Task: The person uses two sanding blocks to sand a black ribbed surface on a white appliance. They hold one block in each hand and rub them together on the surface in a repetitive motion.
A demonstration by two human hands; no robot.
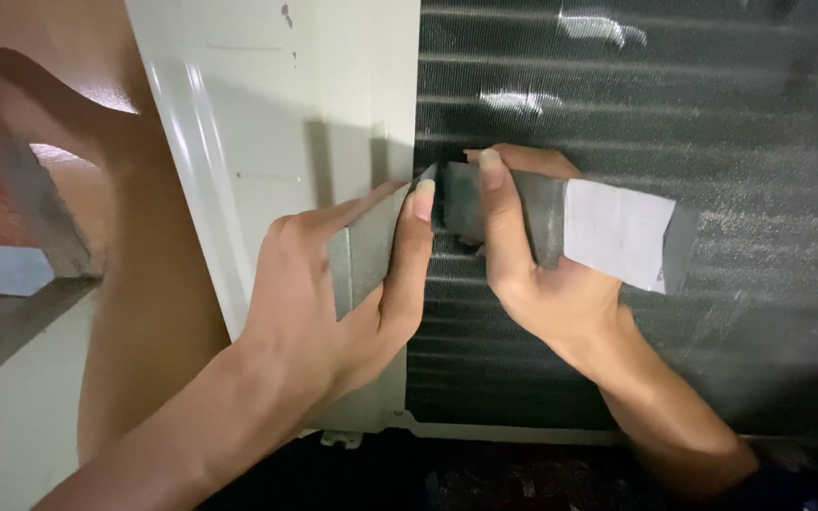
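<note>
The left hand (pixel 333 284) is closed on one end of a grey strip (pixel 523 222), with the thumb pressed on its front and the fingers behind it. The right hand (pixel 532 255) grips the same strip a little further along, thumb over the top and fingers curled under it. The two hands are very near, almost touching at the thumbs. The strip is one piece; its right end has a white backing (pixel 617 232) and sticks out past the right hand. It is held against the dark metal fins (pixel 712 123) of a machine. Just beside the fins, on the left, is one white metal panel (pixel 276 114). Further left there is an orange-brown wall (pixel 134 284) and a pale ledge (pixel 11 416).
</note>
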